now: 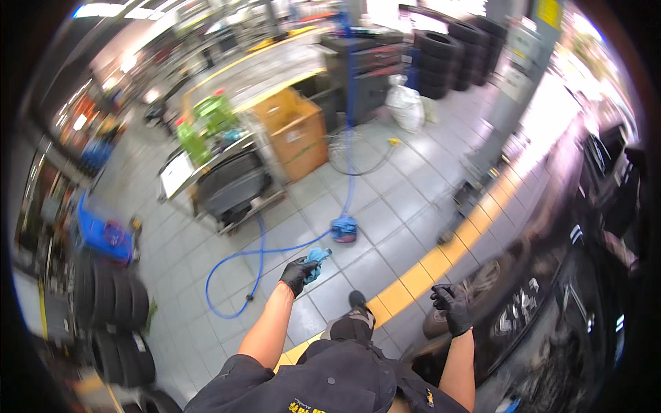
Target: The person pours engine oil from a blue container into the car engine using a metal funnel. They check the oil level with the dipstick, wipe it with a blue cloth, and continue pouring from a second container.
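My left hand (297, 274), in a black glove, is closed around a blue air tool (317, 260) with a blue hose (242, 256) trailing from it across the tiled floor. My right hand (452, 306), also gloved in black, is raised with its fingers spread and holds nothing; it hovers near the wheel (482, 292) of a black car (585, 275) on my right. My knee and black shoe (357, 301) show between my arms.
A metal cart (227, 179) with green and red bottles stands ahead left, beside an orange cabinet (297, 134). Tyres are stacked at the lower left (113, 303) and far back (447, 58). A yellow floor line (441, 258) runs along the car. A blue bin (103, 234) sits left.
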Tool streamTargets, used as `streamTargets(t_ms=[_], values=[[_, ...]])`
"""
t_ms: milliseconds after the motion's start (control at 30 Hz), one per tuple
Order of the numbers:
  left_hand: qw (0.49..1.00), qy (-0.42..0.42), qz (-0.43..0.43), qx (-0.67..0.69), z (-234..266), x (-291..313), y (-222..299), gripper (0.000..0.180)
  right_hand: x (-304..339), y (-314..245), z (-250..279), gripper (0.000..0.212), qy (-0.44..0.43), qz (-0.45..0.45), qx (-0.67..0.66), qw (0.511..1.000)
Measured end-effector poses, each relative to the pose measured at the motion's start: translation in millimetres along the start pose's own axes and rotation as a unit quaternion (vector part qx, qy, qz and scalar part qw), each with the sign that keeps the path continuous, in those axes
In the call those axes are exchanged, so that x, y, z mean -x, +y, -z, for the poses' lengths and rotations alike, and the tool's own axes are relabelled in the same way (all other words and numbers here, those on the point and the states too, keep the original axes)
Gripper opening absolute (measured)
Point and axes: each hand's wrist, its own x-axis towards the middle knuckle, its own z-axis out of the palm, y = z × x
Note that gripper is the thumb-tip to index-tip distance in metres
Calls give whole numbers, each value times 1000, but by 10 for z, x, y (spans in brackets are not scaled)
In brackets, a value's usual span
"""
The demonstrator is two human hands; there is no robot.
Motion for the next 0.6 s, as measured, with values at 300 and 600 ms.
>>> streamTargets(t_ms=[300,600], values=[[907,254,-137,307,2026,1224,-83,26,-2432,-896,-3295,21,-362,54,147,919],[749,407,-260,453,2341,2026,-498,38,-3470,-448,-7341,50,-542,42,236,805]])
